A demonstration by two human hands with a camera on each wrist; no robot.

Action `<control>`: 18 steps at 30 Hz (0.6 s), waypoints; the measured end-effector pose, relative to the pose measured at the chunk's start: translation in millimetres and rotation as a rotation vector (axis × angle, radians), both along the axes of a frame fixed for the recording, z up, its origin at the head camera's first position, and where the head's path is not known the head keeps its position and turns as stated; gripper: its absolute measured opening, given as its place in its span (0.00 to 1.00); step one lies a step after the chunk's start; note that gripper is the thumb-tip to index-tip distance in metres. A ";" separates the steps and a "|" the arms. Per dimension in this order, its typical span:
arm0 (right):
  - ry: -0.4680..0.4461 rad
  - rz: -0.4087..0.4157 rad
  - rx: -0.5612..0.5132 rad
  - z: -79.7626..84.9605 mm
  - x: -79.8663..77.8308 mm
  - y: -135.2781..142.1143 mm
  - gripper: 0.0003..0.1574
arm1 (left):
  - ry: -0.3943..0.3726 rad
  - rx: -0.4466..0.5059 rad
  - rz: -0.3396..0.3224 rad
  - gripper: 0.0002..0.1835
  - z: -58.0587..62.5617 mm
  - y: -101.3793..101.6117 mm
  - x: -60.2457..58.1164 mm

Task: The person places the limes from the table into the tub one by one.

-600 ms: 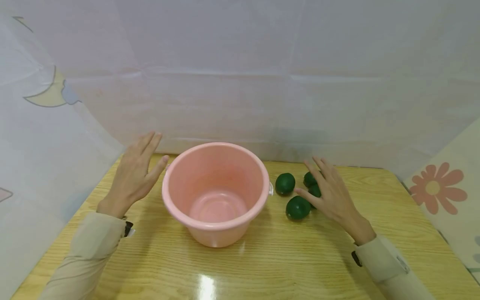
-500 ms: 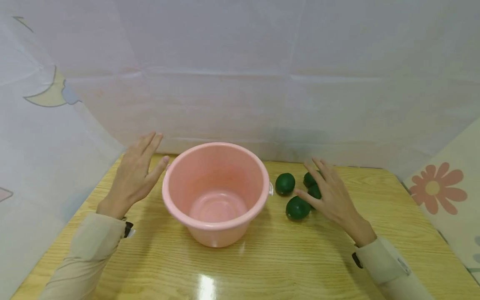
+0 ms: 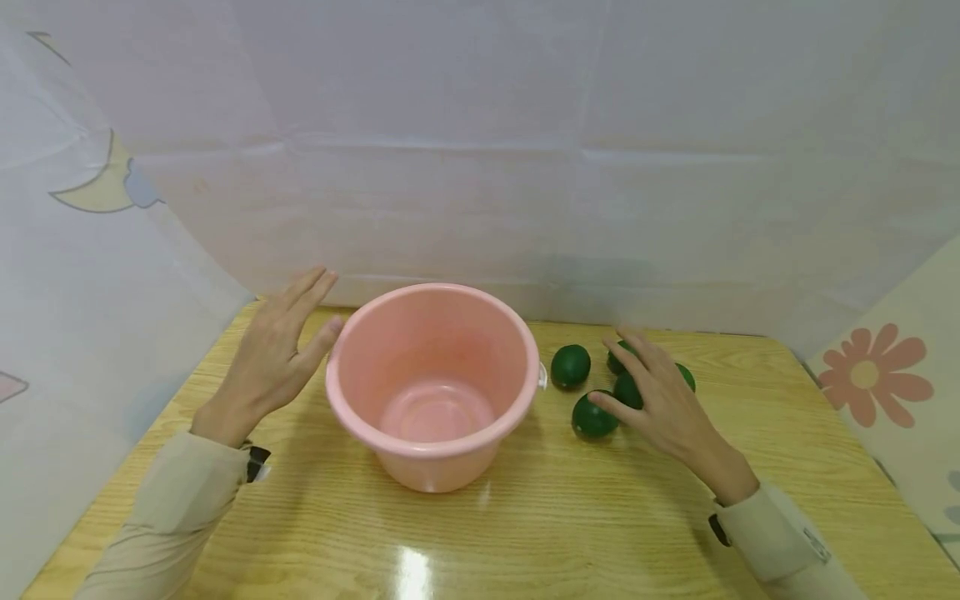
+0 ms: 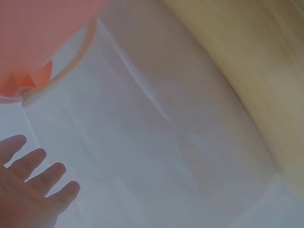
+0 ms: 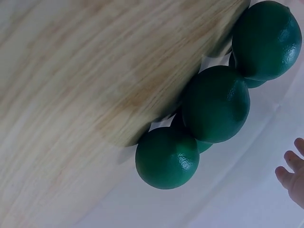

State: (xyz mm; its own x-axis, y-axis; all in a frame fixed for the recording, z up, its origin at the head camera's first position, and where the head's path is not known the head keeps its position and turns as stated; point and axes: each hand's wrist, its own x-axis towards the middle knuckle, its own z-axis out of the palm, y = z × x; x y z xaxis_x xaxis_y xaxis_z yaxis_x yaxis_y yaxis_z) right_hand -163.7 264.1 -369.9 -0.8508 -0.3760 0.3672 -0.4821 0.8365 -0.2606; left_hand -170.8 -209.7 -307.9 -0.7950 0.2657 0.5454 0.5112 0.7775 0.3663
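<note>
Head view: the left hand (image 3: pixel 266 358), fingers outstretched, has edged toward the pink bucket (image 3: pixel 438 472); the right hand (image 3: pixel 667 410), loosely spread, has shifted beside the lime-like fruits (image 3: pixel 571 367), uncovering another on the wooden table (image 3: pixel 540 529). All visible fruits lie outside the bucket. Left wrist view: that hand grasps nothing. Right wrist view: fingertips and fruits stand apart.

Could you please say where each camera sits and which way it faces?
Head: on the head, facing forward and down; bucket, green fruits, left hand and right hand show.
Left wrist: on it, facing the bucket's side; left hand shows.
Right wrist: on it, facing the green fruits; right hand shows.
Head and right wrist share the green fruits.
</note>
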 end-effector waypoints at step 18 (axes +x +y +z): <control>-0.117 0.033 -0.004 -5.1 11.2 -0.1 0.49 | -0.097 0.094 -0.077 0.29 3.3 9.1 16.0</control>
